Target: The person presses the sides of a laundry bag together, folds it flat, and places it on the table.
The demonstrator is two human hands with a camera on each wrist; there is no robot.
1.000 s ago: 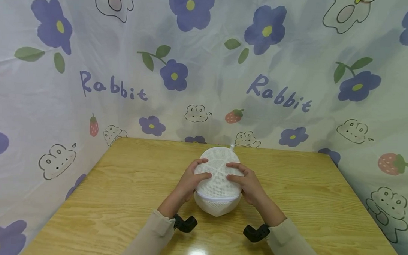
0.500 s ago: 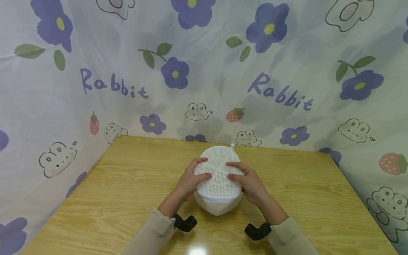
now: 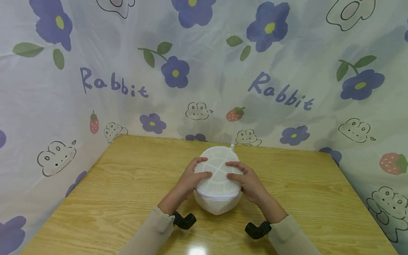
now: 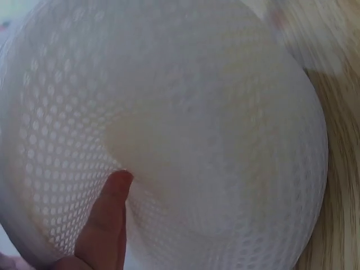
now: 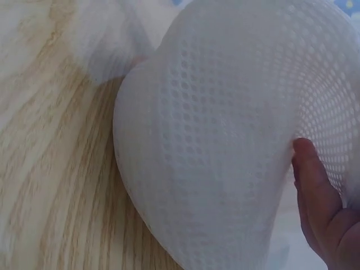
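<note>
A rounded white mesh laundry bag [image 3: 219,186] stands at the middle of the table, with a zip seam across its lower front and a small loop at its top right. My left hand [image 3: 191,177] grips its left side, thumb and finger over the face. From the right, my right hand [image 3: 249,183] holds it the same way. In the left wrist view a fingertip [image 4: 119,183] presses a dent into the mesh. The right wrist view likewise has a fingertip [image 5: 304,149] pushing into the bag's side. The remaining fingers are partly hidden behind the bag.
The wooden table [image 3: 128,177] extends on both sides of the bag. A printed cloth [image 3: 219,79] with flowers and rabbits hangs behind the table and along both sides. Black wrist mounts [image 3: 185,221] sit below the hands at the sleeve cuffs.
The head view has tilted very slightly. Both hands keep their grip on the laundry bag, which stays in nearly the same place.
</note>
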